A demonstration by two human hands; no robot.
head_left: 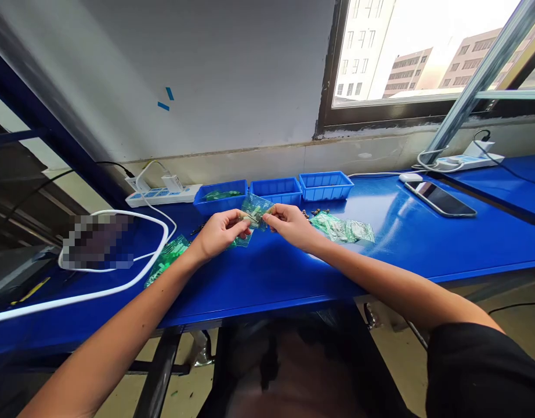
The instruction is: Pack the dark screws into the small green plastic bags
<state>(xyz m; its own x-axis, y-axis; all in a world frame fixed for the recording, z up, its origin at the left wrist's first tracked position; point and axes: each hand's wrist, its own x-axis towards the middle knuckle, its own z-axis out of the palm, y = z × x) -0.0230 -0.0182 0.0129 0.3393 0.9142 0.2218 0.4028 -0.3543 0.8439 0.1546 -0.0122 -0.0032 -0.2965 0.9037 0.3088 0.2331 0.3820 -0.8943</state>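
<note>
My left hand (219, 232) and my right hand (291, 223) meet over the blue table (402, 244), fingers pinched on a small clear green plastic bag (254, 210) held between them. Something pale sits inside the bag at my fingertips; I cannot make it out. Another green bag (242, 240) lies under my left hand. A small heap of similar green bags (346, 229) rests just right of my right hand, with a few small dark parts (318, 212) beside it. One more flat green bag (167, 258) lies left of my left wrist.
Three blue bins stand along the wall: the left bin (219, 197) holds green bags, the middle bin (276, 188) and right bin (326, 184) look bare. A power strip (161, 194) and white cable (119, 284) lie left. A phone (439, 198) lies right.
</note>
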